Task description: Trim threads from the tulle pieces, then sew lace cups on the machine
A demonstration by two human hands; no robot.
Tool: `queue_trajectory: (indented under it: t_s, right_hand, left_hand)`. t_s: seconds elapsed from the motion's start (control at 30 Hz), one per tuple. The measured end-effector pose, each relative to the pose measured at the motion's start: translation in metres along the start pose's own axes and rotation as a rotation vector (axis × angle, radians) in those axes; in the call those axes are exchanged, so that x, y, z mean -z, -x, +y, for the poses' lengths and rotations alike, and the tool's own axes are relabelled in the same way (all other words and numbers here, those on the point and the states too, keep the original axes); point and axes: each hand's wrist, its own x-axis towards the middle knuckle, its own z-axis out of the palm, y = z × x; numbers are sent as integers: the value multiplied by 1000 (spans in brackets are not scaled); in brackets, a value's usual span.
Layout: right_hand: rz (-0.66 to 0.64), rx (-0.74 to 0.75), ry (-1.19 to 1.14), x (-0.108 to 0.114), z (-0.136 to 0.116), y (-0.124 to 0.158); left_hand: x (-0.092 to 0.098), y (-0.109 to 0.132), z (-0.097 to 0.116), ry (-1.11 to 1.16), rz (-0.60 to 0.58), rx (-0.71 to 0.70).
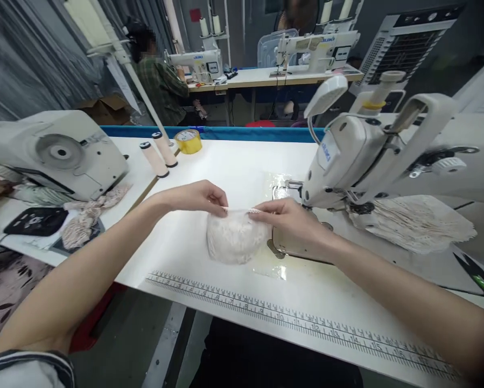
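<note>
A thin white lace piece [237,237] with a rounded lower edge hangs between my two hands over the white table. Its upper left corner is pinched by my left hand [203,198], fingertips pressed together. On the upper right, my right hand [284,215] pinches the same edge between thumb and finger, just left of the sewing machine's metal plate. The sewing machine [338,145] stands to the right of the lace. A stack of similar lace pieces [421,223] lies right of the needle area.
Green-handled scissors [482,280] lie at the right edge. Two thread spools [155,160] and yellow tape [188,141] stand at the back left. Another sewing machine [60,153] is at left. A printed ruler [280,317] follows the front edge. A person [159,81] sits beyond.
</note>
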Motion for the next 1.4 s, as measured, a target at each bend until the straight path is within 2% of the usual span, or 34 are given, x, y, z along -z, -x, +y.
queue_trajectory:
  t_s: [0.03,0.1,0.17,0.23,0.27,0.37,0.47,0.5,0.6,0.67,0.8,1.0,1.1,1.2,1.27,1.33,1.4]
  right_hand:
    - [44,60,51,-4,-4,-14]
    - [156,156,128,-11,-14,-41]
    - [280,217,138,-18,-21,-61]
    - [376,292,220,-24,-21,-71]
    - [396,332,321,-27,-19,-71]
    - [341,400,663,-34,-1,-56]
    - [245,411,775,-39,19,-33]
    - [224,430,810,-41,24,-27]
    - [183,533,961,-43,36,-13]
    - [146,585,1047,-43,41,-8]
    - [58,539,1092,-39,47,-4]
    - [-36,410,1084,-32,37,10]
    - [-41,451,1077,-25,34,36]
    - [52,510,1079,-6,41,74]
    - [218,470,1093,17,47,102]
    - [471,330,1096,50,50,125]
    - [721,47,1066,86,51,140]
  left_hand:
    - [10,5,-7,-34,116,58]
    - [24,14,-16,-27,436,113]
    - [29,22,-21,-5,765,57]
    - [21,31,-24,-34,959,-39]
    - [13,35,-26,-74,986,-66]
    - [-22,51,-38,-104,873,-33]
    - [-57,63,-47,-214,658,85]
    - [-66,65,-48,-296,639,80]
    - [-83,59,-44,-520,737,24]
    - [-89,48,-39,-566,745,37]
    - [-96,21,-42,-589,563,135]
    - [-87,4,-72,-756,453,96]
    - [-76,0,-87,-824,502,61]
    - [-64,-5,-101,-852,530,5]
    - [-59,-7,-106,-868,499,-64]
    - [-56,-8,-106,-880,501,-102]
    - [-56,-9,-99,-914,532,-159]
